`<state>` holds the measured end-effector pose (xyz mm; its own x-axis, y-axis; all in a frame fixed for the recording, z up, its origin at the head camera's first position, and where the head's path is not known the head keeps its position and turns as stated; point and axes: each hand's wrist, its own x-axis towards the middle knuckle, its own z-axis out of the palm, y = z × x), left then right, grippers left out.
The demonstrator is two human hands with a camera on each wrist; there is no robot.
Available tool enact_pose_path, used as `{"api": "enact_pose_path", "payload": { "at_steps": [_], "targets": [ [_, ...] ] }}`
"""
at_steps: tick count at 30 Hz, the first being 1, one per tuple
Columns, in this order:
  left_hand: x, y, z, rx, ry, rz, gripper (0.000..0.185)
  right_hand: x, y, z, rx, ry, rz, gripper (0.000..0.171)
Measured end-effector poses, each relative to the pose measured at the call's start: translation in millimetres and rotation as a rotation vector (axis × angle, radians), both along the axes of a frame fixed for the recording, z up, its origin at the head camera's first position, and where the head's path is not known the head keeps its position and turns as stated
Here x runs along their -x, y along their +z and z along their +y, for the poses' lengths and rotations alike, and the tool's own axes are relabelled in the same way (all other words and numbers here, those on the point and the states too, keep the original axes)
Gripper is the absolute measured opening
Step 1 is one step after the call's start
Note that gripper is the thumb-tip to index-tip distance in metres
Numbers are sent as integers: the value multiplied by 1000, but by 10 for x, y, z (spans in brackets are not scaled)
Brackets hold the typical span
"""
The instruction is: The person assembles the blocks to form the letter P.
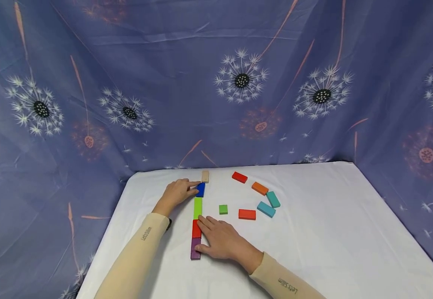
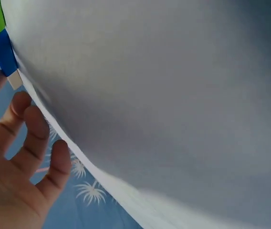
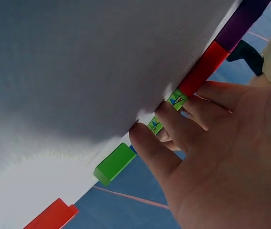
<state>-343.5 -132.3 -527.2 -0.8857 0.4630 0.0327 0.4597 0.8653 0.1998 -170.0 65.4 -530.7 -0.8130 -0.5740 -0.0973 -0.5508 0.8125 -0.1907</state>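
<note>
On white table, L grip (image 1: 177, 192) touching blue block (image 1: 200, 189), R grip (image 1: 220, 241) on red block (image 1: 196, 229)

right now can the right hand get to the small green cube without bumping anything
Probably yes. The right hand rests beside the red and purple blocks of the row, and the small green cube lies just beyond its fingers on bare cloth, with nothing between them.

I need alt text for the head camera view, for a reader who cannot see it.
Two hands steady a straight line of blocks on a white table: the left hand touches the blue block, the right hand rests against the red block and purple block. More coloured blocks lie scattered to the right.
</note>
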Motion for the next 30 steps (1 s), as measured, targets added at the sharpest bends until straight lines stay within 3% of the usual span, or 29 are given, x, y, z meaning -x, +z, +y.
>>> {"api": "enact_pose_path", "payload": {
  "at_steps": [8, 12, 20, 25, 30],
  "targets": [
    [-23, -80, -138, -168, 95, -141, 47, -5, -1, -31, -8, -1, -23, 81],
    [-21, -83, -144, -237, 114, -179, 49, -5, 8, -24, 1, -4, -34, 81],
    [-8, -98, -67, -280, 46, -191, 50, -16, 6, 31, 3, -29, -42, 82],
    [20, -81, -94, -272, 75, -200, 51, -10, -14, 14, 21, -23, -51, 82],
    [128, 0, -144, -288, 97, -180, 49, 8, -29, -21, 10, -5, -29, 81]
  ]
}}
